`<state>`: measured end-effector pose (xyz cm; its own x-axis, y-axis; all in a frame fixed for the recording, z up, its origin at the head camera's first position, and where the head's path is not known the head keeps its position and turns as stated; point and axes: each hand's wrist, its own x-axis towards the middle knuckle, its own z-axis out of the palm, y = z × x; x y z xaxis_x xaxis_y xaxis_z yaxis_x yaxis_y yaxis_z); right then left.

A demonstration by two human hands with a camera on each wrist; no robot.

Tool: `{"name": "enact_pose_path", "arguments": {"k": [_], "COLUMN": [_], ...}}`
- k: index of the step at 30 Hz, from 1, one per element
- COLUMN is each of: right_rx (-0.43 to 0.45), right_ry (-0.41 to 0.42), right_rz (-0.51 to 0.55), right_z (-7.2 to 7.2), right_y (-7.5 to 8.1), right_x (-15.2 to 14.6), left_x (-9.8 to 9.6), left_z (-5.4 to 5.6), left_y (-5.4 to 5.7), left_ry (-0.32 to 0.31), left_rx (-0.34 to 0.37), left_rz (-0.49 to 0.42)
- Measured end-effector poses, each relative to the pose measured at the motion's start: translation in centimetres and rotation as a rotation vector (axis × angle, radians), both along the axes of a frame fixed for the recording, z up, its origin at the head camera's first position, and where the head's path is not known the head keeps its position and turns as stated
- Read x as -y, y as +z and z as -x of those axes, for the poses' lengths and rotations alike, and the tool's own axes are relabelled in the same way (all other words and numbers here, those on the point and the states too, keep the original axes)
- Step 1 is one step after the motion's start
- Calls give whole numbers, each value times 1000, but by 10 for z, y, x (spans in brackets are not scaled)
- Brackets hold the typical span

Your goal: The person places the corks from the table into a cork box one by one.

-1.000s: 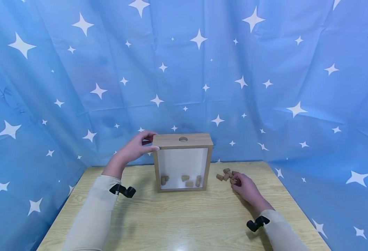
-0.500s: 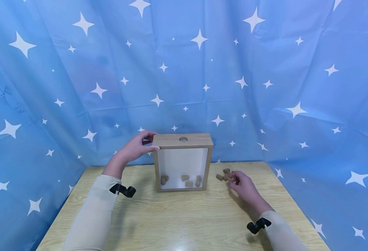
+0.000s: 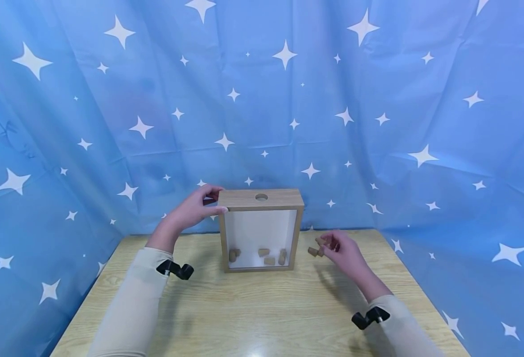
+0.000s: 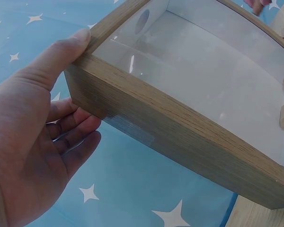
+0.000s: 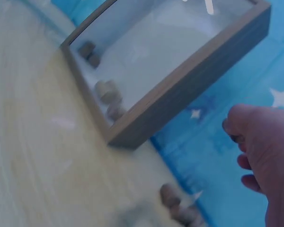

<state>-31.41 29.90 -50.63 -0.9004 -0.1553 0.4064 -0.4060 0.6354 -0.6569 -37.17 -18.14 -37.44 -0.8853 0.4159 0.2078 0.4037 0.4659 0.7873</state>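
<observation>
A wooden shadow box with a clear front and a round hole in its top stands upright on the table. Several corks lie at its bottom inside. My left hand grips the box's upper left corner, thumb at the front edge and fingers behind. Right of the box, my right hand is raised just above the table, pinching a cork that the fingers mostly cover. Below that hand lie a few loose corks, partly hidden by it in the head view.
The light wood table reaches back to a blue curtain with white stars, close behind the box. Black camera mounts sit on both wrists.
My right hand has closed on a cork in the small pile and lifted it a little, up and away from the table. The left hand and the box have stayed in place.
</observation>
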Motion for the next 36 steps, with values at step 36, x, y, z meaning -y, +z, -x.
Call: {"name": "enact_pose_path", "arguments": {"k": [36], "right_rx": [-239], "right_ry": [87], "right_rz": [70], "right_z": [0], "right_y": [108], "right_x": [22], "left_x": [0], "left_z": [0], "left_y": [0], "left_ry": [-11], "left_rx": [-7], "left_rz": [-2]}}
